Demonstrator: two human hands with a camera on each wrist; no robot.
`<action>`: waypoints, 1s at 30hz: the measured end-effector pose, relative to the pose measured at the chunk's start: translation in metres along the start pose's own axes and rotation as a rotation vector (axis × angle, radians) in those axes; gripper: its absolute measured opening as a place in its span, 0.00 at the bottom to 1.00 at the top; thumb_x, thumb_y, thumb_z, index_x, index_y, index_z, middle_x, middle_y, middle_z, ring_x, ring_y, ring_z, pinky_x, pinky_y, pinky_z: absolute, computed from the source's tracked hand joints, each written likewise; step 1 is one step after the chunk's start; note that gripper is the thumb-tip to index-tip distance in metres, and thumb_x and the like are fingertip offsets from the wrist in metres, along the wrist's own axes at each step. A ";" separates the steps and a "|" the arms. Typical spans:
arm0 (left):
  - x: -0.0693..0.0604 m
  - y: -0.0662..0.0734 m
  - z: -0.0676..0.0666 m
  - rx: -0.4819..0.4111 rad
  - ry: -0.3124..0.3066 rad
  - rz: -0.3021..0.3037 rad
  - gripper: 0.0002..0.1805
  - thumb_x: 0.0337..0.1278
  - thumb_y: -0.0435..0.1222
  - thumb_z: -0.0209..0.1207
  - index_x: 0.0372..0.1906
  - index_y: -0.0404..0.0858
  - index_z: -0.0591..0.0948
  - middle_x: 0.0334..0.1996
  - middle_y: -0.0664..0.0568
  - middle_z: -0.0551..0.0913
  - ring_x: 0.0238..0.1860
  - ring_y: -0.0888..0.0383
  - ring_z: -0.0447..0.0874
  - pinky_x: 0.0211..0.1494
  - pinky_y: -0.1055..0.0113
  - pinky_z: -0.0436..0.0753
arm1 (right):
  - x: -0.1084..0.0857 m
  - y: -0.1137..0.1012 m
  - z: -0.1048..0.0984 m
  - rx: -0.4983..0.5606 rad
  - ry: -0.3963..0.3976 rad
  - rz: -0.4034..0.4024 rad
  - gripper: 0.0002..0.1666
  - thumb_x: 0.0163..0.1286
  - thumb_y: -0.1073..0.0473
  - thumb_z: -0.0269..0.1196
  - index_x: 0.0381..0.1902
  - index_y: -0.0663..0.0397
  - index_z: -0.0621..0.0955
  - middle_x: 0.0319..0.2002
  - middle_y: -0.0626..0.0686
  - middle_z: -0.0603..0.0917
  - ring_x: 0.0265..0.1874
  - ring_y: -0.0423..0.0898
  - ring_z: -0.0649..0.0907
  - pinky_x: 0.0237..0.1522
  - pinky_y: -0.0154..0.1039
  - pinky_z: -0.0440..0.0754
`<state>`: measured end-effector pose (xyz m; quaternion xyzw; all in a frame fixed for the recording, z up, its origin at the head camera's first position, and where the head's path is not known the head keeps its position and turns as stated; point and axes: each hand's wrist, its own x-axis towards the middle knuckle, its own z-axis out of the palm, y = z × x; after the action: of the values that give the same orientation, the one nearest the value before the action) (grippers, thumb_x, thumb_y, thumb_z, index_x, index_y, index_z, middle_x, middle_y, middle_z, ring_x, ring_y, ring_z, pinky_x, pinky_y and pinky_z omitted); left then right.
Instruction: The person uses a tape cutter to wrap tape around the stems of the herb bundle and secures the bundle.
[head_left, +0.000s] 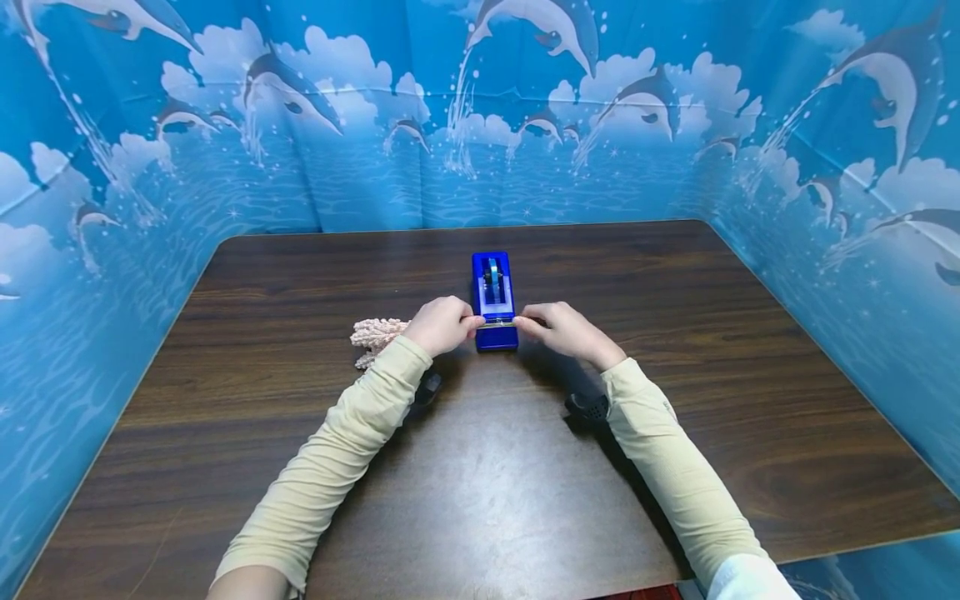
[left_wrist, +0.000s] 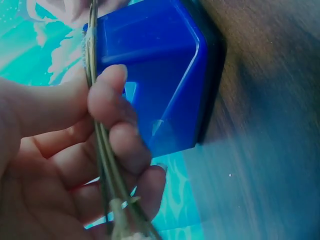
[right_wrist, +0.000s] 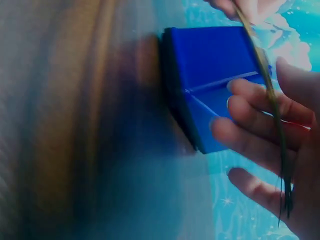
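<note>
A blue tape dispenser with a roll of tape stands on the table. Across its near part lie the thin, greenish-brown stems of a bunch of small pale pink flowers. My left hand pinches these stems between thumb and curled fingers, left of the dispenser, with the blossoms behind that wrist. On the other side, the loose stem ends run over the fingers of my right hand. Its fingers are only slightly bent, and in the right wrist view the thumb stands a little apart from the stems.
The dark wood-grain table reaches well past both arms. A blue curtain printed with dolphins surrounds its back and sides. Black devices sit under the wrists, close to the tabletop.
</note>
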<state>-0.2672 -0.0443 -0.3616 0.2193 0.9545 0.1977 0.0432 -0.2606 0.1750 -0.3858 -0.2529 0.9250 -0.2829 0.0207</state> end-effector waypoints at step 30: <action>-0.007 0.003 -0.009 -0.020 0.143 0.050 0.13 0.56 0.40 0.66 0.22 0.39 0.79 0.23 0.50 0.82 0.28 0.53 0.77 0.35 0.61 0.73 | 0.001 -0.001 0.002 0.056 0.013 0.079 0.23 0.75 0.49 0.53 0.28 0.58 0.83 0.21 0.50 0.79 0.22 0.43 0.72 0.30 0.36 0.70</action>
<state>-0.2614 -0.0482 -0.3527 0.2279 0.9473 0.2235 -0.0277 -0.2608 0.1730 -0.3868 -0.2137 0.9260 -0.3093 0.0332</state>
